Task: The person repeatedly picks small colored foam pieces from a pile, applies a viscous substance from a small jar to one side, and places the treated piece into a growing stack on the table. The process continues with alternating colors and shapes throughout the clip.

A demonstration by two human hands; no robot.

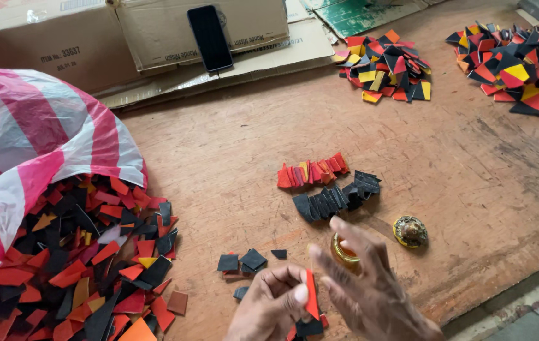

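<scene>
While both hands work low at the near edge of the worktop (219,145), the items stand as follows. Left hand (269,303): grip clenched on a red piece (312,293), held upright between thumb and fingers, over a few loose red and black bits. Right hand (370,290): fingers spread and released, holding nothing, hovering just beside the red piece and above a small open pot (344,251) with a yellow rim; the pot's lid (410,231) lies apart to the right. Row of red and orange pieces (313,172), overlapped like tiles; row of black pieces (339,197) just beneath it, likewise overlapped. Small cluster of black squares (244,261) left of the hands. Large heap of mixed scraps (74,271), red, black and orange, spilling from a pink-and-white striped bag (36,139). Two further mixed piles (386,64) (519,66) at the far side. Flattened cardboard boxes (137,38) with a dark phone (210,38) propped against them.

Risks, as I judge them: the right hand sits so near the open pot that a careless sweep could tip it or foul the fingers; a knock from either wrist could scatter the two neat rows; the thin red piece, pinched only at its edge, could slip and fall among the loose bits below.
</scene>
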